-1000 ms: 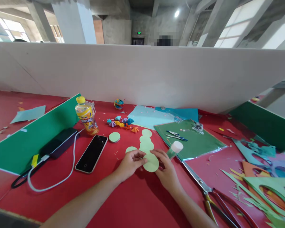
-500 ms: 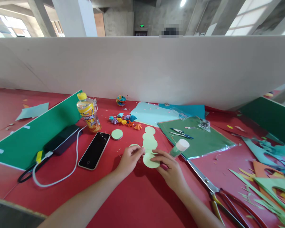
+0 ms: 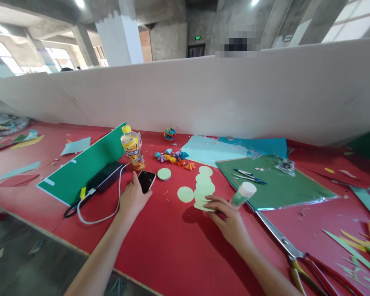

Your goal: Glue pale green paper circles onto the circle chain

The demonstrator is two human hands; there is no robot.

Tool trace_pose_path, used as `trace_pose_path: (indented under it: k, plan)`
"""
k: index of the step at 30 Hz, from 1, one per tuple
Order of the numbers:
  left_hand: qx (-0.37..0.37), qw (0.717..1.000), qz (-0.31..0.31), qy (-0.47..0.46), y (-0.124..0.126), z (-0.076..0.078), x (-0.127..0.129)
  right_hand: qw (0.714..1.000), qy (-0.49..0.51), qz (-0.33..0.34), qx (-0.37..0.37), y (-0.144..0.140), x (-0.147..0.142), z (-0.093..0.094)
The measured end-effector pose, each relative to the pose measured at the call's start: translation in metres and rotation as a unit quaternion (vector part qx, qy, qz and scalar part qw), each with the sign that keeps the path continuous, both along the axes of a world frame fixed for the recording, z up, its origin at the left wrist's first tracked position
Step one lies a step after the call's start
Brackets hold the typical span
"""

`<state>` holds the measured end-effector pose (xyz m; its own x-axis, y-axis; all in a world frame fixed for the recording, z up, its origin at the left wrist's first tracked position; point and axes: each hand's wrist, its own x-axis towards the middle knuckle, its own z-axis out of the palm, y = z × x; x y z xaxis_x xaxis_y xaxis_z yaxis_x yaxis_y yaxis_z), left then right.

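Note:
My left hand [image 3: 135, 196] is over the smartphone [image 3: 147, 181], fingers along its left side and thumb at its right edge. The hand covers the phone's lower part; the dark screen faces up. My right hand [image 3: 226, 216] pinches the lowest disc of a row of overlapping pale green paper circles [image 3: 204, 187]. A single pale green circle [image 3: 185, 194] lies just left of that row. Farther left is a small stack of round green papers [image 3: 164, 174]. Close to my right fingers, a glue stick [image 3: 243, 195] with a white cap leans at a slant.
A drink bottle [image 3: 132, 147], a black box [image 3: 104, 177] and a white cable [image 3: 119, 201] are at left by a green divider [image 3: 80, 168]. Folded colourful paper pieces [image 3: 172, 158] lie behind the circles. Large scissors [image 3: 288, 246], pens [image 3: 249, 176] on a green sheet pack [image 3: 274, 193] and paper scraps occupy the right.
My left hand has left the paper circles and moved left onto the phone. My right hand stays at the lowest circle. The view has turned left.

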<state>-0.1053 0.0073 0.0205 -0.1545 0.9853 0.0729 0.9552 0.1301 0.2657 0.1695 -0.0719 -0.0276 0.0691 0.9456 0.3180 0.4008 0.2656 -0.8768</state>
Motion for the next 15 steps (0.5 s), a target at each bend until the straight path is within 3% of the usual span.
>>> trace_pose_path:
  k: [4,11,15]
  plan:
    - [0.027,0.996,0.008,-0.081,0.003,0.0,-0.004,1.0,-0.002,-0.005,0.012,-0.001,0.004,-0.004]
    - [0.094,0.967,0.004,-0.237,-0.018,0.033,-0.078,0.999,-0.024,-0.015,0.025,-0.001,0.008,-0.006]
    - [0.084,0.948,0.002,-0.308,-0.036,0.031,-0.103,0.999,-0.039,-0.02,0.023,0.0,0.007,-0.007]
